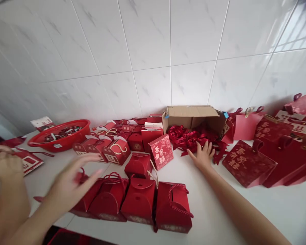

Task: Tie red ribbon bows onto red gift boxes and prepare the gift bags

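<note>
This looks like a small packing room for wedding favours: a plain white table (pixel 244 211) set against a white tiled wall (pixel 148 51), crowded with red gift boxes (pixel 139 200), red paper bags (pixel 247 163), a cardboard box (pixel 193 117) spilling red ribbons (pixel 188 137), and a red basin (pixel 60 136) near its far left corner.

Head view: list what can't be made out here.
- Left hand: motion-blurred, so its fingers and any grip are unclear.
- Red basin: contents too small to identify.
- Cardboard box: inside hidden by its flap and the ribbon pile where the right hand rests.
- Third hand at the left edge: cut off, blurred.
- Bags at the right edge: cut off.
</note>
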